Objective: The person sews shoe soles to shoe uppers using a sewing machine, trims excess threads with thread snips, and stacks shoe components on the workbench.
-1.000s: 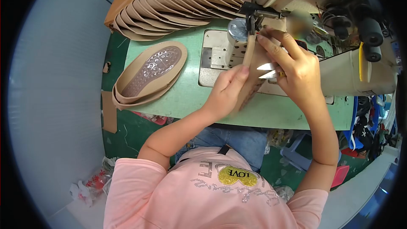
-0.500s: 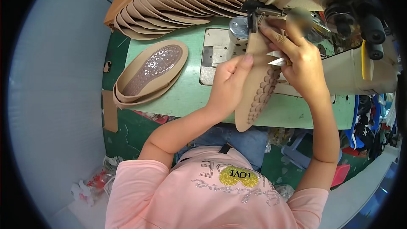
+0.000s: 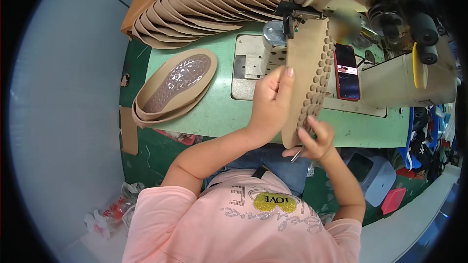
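A tan shoe sole (image 3: 306, 68) with rows of round studs along its side stands on edge below the sewing machine's head (image 3: 297, 12). My left hand (image 3: 271, 104) grips the sole's left edge, thumb pressed on its face. At the sole's lower end is my right hand (image 3: 317, 139), thumb and index finger beside the studs. Small thread snips (image 3: 296, 156) are held in that hand, with only a metal tip showing below the fingers. The sole's upper end reaches up beside the machine's presser area.
A long row of nested tan shoe pieces (image 3: 204, 9) lies at the back left. Two stacked soles (image 3: 175, 85) with a clear studded inset rest on the green table (image 3: 224, 112). A phone (image 3: 346, 73) lies right of the sole, near the machine's body (image 3: 395, 83).
My right hand has moved down from the machine's needle area to the sole's lower end, carrying the snips. The sole has turned more upright, and the phone has come into view.
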Motion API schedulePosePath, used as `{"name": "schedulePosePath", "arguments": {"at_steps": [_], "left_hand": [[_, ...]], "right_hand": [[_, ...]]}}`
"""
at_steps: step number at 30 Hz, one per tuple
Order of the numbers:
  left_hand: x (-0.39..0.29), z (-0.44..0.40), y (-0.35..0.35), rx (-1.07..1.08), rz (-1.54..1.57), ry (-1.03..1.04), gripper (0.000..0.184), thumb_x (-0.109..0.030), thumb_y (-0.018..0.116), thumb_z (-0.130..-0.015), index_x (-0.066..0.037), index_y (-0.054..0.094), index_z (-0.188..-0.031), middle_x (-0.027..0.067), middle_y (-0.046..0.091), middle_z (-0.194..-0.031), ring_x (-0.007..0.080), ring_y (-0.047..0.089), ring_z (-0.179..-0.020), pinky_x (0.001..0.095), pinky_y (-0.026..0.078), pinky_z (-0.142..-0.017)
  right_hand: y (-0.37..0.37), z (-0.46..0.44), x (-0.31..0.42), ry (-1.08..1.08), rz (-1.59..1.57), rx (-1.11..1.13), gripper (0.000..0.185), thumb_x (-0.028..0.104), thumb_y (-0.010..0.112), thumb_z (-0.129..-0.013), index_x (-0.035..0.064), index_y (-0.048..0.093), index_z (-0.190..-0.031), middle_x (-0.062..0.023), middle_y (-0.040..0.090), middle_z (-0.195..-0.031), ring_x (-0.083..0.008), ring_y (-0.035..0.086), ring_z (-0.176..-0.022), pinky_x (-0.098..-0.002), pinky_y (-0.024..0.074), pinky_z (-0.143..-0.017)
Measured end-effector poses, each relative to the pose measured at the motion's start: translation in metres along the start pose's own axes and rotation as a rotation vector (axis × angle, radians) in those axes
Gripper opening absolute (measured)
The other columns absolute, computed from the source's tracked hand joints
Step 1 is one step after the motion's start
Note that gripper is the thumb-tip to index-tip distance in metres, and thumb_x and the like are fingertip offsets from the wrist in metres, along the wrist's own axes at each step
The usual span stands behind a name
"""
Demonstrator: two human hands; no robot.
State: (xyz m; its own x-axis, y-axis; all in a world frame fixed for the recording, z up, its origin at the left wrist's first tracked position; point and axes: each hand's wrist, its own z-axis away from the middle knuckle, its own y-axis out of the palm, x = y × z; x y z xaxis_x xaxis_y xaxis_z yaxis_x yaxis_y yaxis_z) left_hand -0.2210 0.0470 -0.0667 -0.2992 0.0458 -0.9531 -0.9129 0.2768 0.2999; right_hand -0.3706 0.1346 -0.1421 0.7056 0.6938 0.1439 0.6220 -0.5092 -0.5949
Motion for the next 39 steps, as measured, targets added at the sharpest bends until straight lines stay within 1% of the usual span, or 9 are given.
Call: {"name": "schedulePosePath", "arguments": {"at_steps": [3,6,9,12,15,22,25,34,39], "left_hand": [[0.001,-0.003,-0.001,-0.005,-0.013,0.014,0.03,-0.023,0.043,-0.099,-0.002,0.053,-0.081,-0.0064,0.046,-0.064,-0.0007,0.036,-0.057,0.0193,0.032,-0.049],[-0.002,-0.004,0.0,-0.009,-0.011,0.014,0.03,-0.023,0.043,-0.099,-0.002,0.052,-0.078,-0.0068,0.044,-0.063,-0.0008,0.035,-0.057,0.0193,0.031,-0.048],[0.0,-0.005,-0.002,-0.008,-0.016,0.01,0.031,-0.022,0.044,-0.099,-0.003,0.051,-0.076,-0.0069,0.044,-0.062,-0.0006,0.034,-0.057,0.0195,0.03,-0.048],[0.001,-0.008,-0.005,0.001,-0.042,0.032,0.031,-0.022,0.044,-0.098,-0.003,0.051,-0.075,-0.007,0.043,-0.062,-0.0004,0.034,-0.057,0.0198,0.03,-0.048],[-0.002,-0.012,-0.005,-0.006,-0.052,0.026,0.031,-0.022,0.044,-0.098,-0.002,0.052,-0.075,-0.0067,0.044,-0.062,-0.0002,0.035,-0.057,0.0196,0.031,-0.049],[-0.021,-0.018,-0.009,0.026,0.146,-0.131,0.031,-0.022,0.045,-0.097,0.0,0.055,-0.078,-0.0066,0.049,-0.065,0.0,0.04,-0.06,0.0181,0.034,-0.052],[-0.023,-0.011,-0.03,0.224,0.0,-0.152,0.029,-0.02,0.047,-0.096,0.004,0.062,-0.098,-0.0011,0.061,-0.081,0.0033,0.051,-0.073,0.0198,0.041,-0.066],[-0.019,-0.031,-0.03,0.175,-0.214,-0.031,0.027,-0.019,0.05,-0.095,0.005,0.063,-0.092,-0.0021,0.06,-0.078,0.0027,0.049,-0.069,0.0202,0.041,-0.064],[-0.027,-0.025,-0.029,0.153,-0.07,-0.092,0.026,-0.019,0.052,-0.094,0.003,0.063,-0.086,-0.0011,0.059,-0.074,0.0033,0.049,-0.066,0.0213,0.041,-0.06]], "right_hand": [[0.013,0.025,-0.003,-0.015,0.196,-0.146,0.036,0.015,0.071,-0.074,0.0176,0.062,-0.108,-0.0141,0.054,-0.119,-0.0155,0.048,-0.055,-0.0243,0.0377,-0.044],[-0.002,0.019,0.005,0.035,0.288,-0.018,0.053,0.005,0.068,-0.066,0.0146,0.056,-0.117,-0.0208,0.052,-0.121,-0.0222,0.055,-0.061,-0.0284,0.0427,-0.049],[-0.011,0.01,0.008,0.042,0.278,0.022,0.047,0.003,0.067,-0.067,0.0132,0.059,-0.112,-0.0202,0.054,-0.12,-0.0202,0.055,-0.058,-0.0279,0.0419,-0.049],[-0.015,0.001,0.01,0.045,0.264,0.016,0.039,0.004,0.066,-0.068,0.0121,0.063,-0.106,-0.0202,0.055,-0.118,-0.0197,0.055,-0.058,-0.0267,0.0411,-0.048],[-0.013,-0.008,0.011,0.09,0.278,-0.048,0.035,0.007,0.067,-0.069,0.019,0.068,-0.102,-0.0113,0.06,-0.114,-0.0118,0.043,-0.052,-0.0224,0.0353,-0.044],[-0.019,-0.021,0.01,0.111,0.269,-0.047,0.031,0.01,0.063,-0.07,0.0181,0.07,-0.099,-0.0124,0.06,-0.114,-0.0115,0.043,-0.052,-0.0219,0.0355,-0.044],[-0.024,-0.022,0.011,0.123,0.268,-0.022,0.031,0.011,0.061,-0.072,0.0182,0.069,-0.101,-0.0126,0.06,-0.114,-0.0115,0.043,-0.052,-0.0222,0.0359,-0.044],[-0.024,-0.036,-0.001,0.123,0.252,-0.053,0.032,0.013,0.06,-0.07,0.0165,0.07,-0.101,-0.0146,0.061,-0.114,-0.0124,0.046,-0.054,-0.0231,0.0378,-0.045],[-0.029,-0.047,-0.005,0.115,0.256,-0.039,0.033,0.014,0.061,-0.068,0.0153,0.07,-0.1,-0.015,0.062,-0.112,-0.0128,0.048,-0.054,-0.0229,0.0396,-0.046]]}}
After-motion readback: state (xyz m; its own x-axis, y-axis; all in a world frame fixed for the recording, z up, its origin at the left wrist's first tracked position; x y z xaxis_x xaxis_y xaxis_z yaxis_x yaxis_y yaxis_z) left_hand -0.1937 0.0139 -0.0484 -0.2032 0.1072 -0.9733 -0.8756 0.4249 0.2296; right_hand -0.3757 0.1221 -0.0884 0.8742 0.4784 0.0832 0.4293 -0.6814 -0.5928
